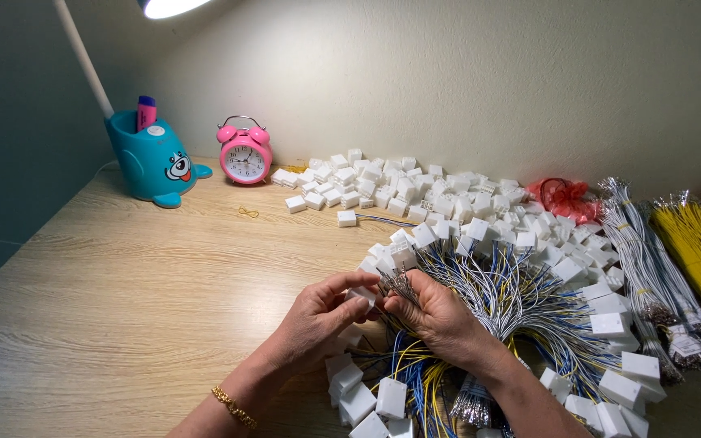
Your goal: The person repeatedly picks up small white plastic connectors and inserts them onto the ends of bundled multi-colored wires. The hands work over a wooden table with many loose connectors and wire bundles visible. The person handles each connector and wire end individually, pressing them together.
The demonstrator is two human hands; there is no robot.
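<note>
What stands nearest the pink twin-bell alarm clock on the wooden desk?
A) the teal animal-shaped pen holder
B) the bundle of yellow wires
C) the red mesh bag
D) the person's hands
A: the teal animal-shaped pen holder stands just left of the pink twin-bell alarm clock; the others lie farther right or nearer the camera.

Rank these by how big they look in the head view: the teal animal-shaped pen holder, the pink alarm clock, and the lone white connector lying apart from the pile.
1. Teal pen holder, largest.
2. Pink alarm clock, clearly smaller.
3. Lone white connector, by far the smallest.
All three sit at a similar depth, so nearness hardly skews this.
</note>
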